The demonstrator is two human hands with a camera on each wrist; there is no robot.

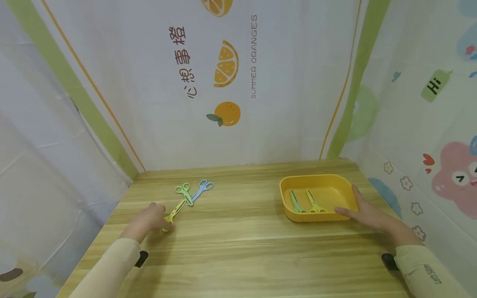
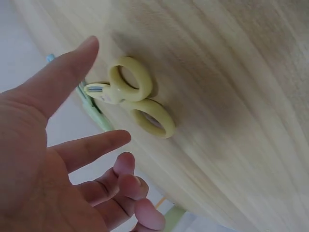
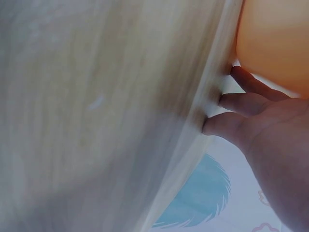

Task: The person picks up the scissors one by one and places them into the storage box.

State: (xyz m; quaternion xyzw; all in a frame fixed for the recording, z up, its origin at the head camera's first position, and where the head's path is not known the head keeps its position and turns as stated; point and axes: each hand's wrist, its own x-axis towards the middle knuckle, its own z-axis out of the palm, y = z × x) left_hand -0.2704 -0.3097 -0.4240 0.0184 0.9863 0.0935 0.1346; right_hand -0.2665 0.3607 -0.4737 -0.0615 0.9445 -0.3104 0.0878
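Observation:
My left hand (image 1: 152, 219) is at a pair of yellow scissors (image 1: 175, 214) on the table. In the left wrist view, thumb and fingers (image 2: 96, 145) are spread around the scissors' handle loops (image 2: 153, 118), with a gap visible. Beyond the yellow blades lie green scissors (image 1: 185, 192) and blue scissors (image 1: 202, 190), close together. On the right, my right hand (image 1: 369, 213) holds the corner of a yellow plastic tray (image 1: 298, 217), thumb over the front rim and fingers along the right outer wall. Inside the tray lie green scissors (image 1: 295, 202) and yellow scissors (image 1: 314, 203).
The wood-grain table (image 1: 238, 256) reaches back to a white curtain (image 1: 290, 124) printed with oranges. Another printed curtain (image 1: 406, 136) hangs along the right edge, near my right hand. Plain white cloth (image 1: 41, 174) hangs at the left.

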